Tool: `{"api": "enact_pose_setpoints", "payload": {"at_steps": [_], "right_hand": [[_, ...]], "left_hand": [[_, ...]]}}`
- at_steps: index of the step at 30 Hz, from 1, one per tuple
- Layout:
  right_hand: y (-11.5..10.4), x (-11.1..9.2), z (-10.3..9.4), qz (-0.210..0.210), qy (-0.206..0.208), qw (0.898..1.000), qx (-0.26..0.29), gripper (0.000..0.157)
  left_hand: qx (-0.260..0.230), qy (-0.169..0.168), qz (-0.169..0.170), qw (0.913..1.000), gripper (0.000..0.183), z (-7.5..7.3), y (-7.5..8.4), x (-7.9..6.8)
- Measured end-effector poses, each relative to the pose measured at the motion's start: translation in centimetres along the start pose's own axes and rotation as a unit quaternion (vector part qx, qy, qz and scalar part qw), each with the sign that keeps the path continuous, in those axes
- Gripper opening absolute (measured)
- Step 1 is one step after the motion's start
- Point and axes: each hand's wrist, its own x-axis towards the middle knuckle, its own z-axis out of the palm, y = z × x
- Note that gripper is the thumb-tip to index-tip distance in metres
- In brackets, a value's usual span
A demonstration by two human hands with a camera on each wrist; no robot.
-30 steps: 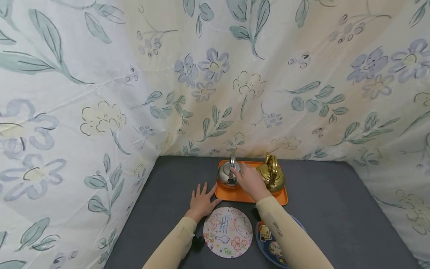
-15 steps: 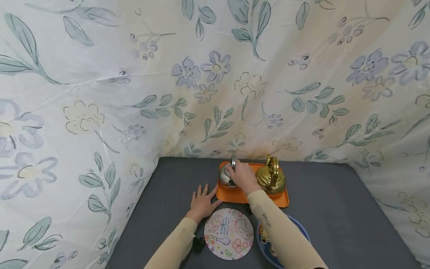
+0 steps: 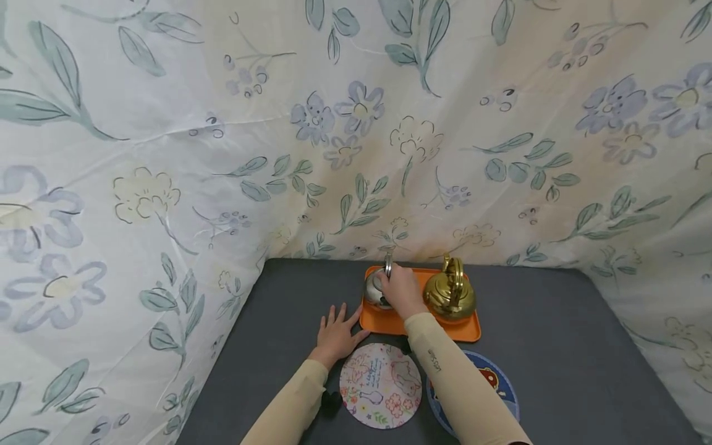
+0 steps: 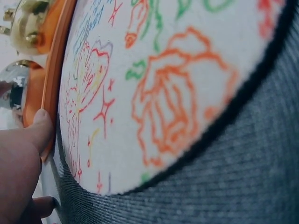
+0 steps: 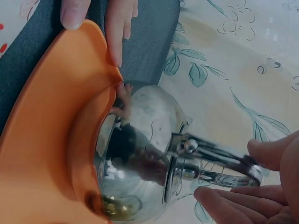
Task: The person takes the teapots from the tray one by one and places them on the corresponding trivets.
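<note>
My right hand (image 3: pixel 403 292) is at the arched handle of a small silver kettle (image 5: pixel 142 144). In the right wrist view its thumb and fingers lie on either side of the handle, gripping it. The kettle stands on an orange tray (image 3: pixel 381 323), beside a gold kettle (image 3: pixel 447 298) of similar shape. At the tray's near left corner rests my left hand (image 3: pixel 334 337), fingers spread. Its thumb (image 4: pixel 42 123) touches the tray's rim in the left wrist view. Part of the silver kettle is hidden behind my right hand in the head view.
In front of the tray lies a round floral mat (image 3: pixel 381 386). A round blue mat (image 3: pixel 503 380) with cartoon figures is partly under my right forearm. Dark grey cloth (image 3: pixel 562 346) covers the table, and a flower-patterned curtain (image 3: pixel 423 154) rises behind and at both sides.
My right hand has shifted left from between the kettles onto the silver kettle's handle. My left hand stays at the tray corner.
</note>
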Motion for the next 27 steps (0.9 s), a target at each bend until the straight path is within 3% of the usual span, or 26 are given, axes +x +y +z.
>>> {"api": "enact_pose_setpoints", "payload": {"at_steps": [9, 17, 27], "right_hand": [[0.1, 0.7, -0.3, 0.009, 0.020, 1.000, -0.021, 0.019], [0.6, 0.8, -0.9, 0.024, 0.020, 0.999, -0.032, 0.022], [0.8, 0.0, -1.3, 0.006, 0.046, 0.999, -0.017, 0.020]], "left_hand": [[0.008, -0.001, -0.016, 0.9998, 0.070, 0.1, 0.5, 0.5], [-0.004, -0.003, -0.017, 0.9999, 0.070, 0.1, 0.8, 0.8], [0.002, 0.004, -0.019, 0.9998, 0.070, 0.3, 0.8, 0.7]]}}
